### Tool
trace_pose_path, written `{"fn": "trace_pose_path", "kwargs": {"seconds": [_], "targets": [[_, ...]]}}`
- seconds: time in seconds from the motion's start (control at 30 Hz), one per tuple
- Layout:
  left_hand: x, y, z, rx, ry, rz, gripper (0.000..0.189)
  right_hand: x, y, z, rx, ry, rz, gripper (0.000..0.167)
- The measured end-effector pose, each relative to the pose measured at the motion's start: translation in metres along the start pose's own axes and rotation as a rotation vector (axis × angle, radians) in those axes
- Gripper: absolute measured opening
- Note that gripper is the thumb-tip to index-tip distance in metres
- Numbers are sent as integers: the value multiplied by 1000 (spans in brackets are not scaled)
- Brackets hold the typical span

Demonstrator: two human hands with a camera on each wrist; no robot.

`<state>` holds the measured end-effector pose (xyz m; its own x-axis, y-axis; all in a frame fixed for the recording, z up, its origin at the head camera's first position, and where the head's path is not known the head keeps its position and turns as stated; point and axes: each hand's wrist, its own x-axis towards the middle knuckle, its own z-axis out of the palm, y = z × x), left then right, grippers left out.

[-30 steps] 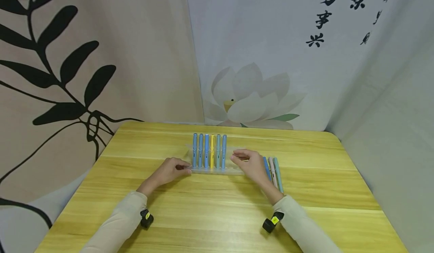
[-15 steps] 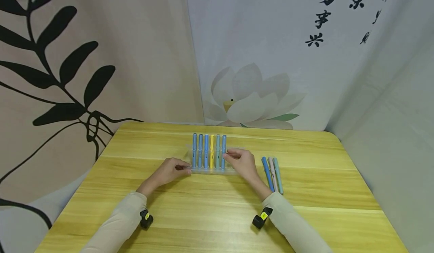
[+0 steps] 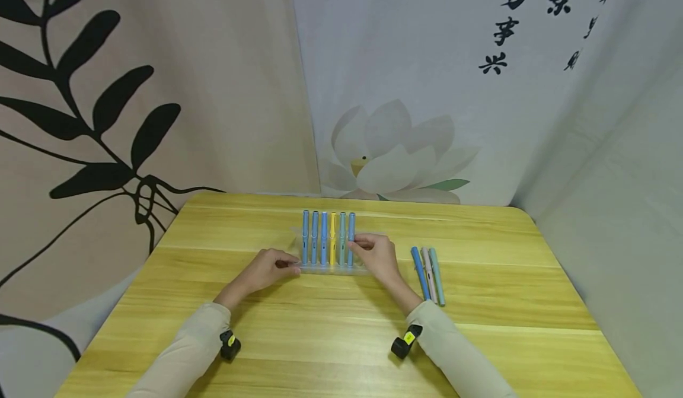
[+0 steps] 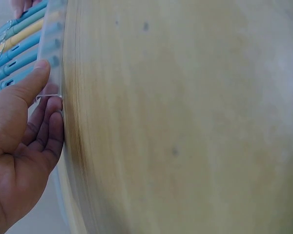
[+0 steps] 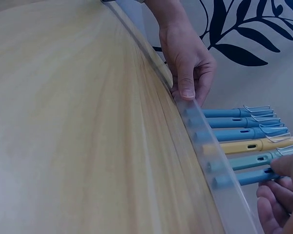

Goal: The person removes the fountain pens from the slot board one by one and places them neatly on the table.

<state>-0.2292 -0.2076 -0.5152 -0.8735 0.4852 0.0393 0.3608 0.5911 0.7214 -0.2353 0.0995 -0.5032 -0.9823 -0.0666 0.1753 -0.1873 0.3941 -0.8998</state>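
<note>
A clear plastic pen rack [image 3: 320, 270] stands on the table with several capped pens upright in one row. Three blue pens [image 3: 315, 238] are on its left, then a yellow pen [image 3: 333, 238], a pale green pen [image 3: 342, 238] and, last on the right, another blue pen [image 3: 351, 225]. My left hand [image 3: 271, 268] grips the rack's left end, thumb on the front and fingers beneath, as the left wrist view shows. With thumb and fingers my right hand [image 3: 377, 258] pinches that rightmost blue pen, whose lower end sits in the rack [image 5: 239, 209].
Right of my right forearm lie three pens side by side on the table: a blue pen [image 3: 420, 273], a pale pinkish-grey pen [image 3: 429, 274] and a green pen [image 3: 437, 276]. Behind the wooden table [image 3: 507, 255] hang printed curtains [image 3: 240, 89].
My right hand has moved left from beside the rack's right part onto the rightmost blue pen and now pinches it. The left hand keeps its hold on the rack's end.
</note>
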Motion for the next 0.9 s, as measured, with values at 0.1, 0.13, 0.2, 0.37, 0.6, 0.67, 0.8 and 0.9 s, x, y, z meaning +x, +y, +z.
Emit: {"fn": "trace_pose_path", "kwargs": {"seconds": [0.1, 0.13, 0.2, 0.37, 0.6, 0.67, 0.8, 0.9], "targets": [[0, 0, 0, 2, 2, -5, 33, 0, 0, 1, -10, 5, 6, 27], [0, 0, 1, 2, 2, -6, 33, 0, 0, 1, -11, 7, 7, 27], [0, -1, 1, 7, 0, -3, 34, 0, 0, 1, -12, 9, 7, 27], [1, -2, 1, 9, -5, -8, 34, -1, -2, -1, 10, 23, -6, 26], [1, -1, 1, 11, 0, -4, 33, -3, -10, -6, 22, 53, -40, 27], [1, 0, 1, 9, 0, -8, 32, -3, -11, -8, 26, 55, -49, 27], [1, 1, 1, 9, -2, -9, 32, -3, -13, -11, 52, 51, -55, 29], [1, 1, 1, 9, -7, -11, 33, -4, -16, -13, 76, 47, -56, 30]]}}
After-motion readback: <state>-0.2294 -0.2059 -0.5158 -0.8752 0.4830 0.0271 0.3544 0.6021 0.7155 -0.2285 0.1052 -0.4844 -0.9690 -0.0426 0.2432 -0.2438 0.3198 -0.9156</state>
